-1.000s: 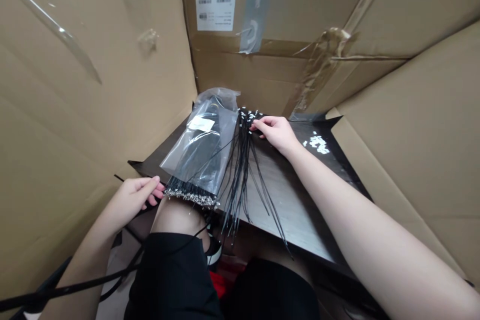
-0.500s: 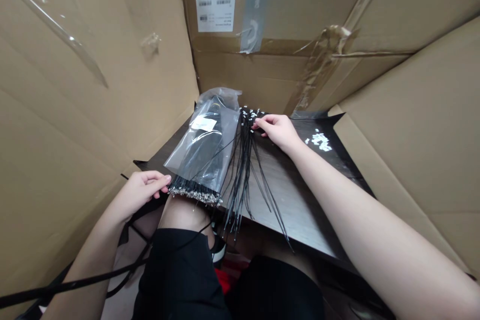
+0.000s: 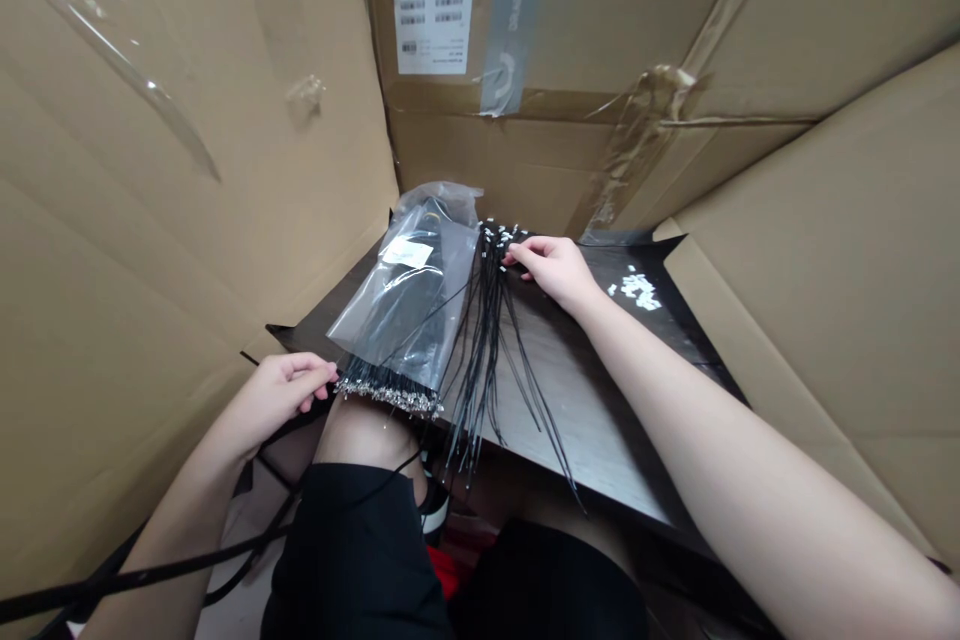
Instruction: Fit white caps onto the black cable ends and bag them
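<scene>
A clear plastic bag full of thin black wires lies on a dark table, its open end with metal wire tips facing me. My left hand pinches at those tips on the bag's left corner. A loose bundle of black wires lies fanned beside the bag, white connectors at its far end. My right hand rests on those connector ends, fingers curled and pinching at them.
Cardboard boxes wall the table in at the back and on both sides. A small heap of white connectors lies at the table's far right. My knees in black shorts are under the near edge, with a black strap at lower left.
Both hands stay in nearly the same places. The left hand's fingers shift slightly at the bag's open end; the view bobs a little.
</scene>
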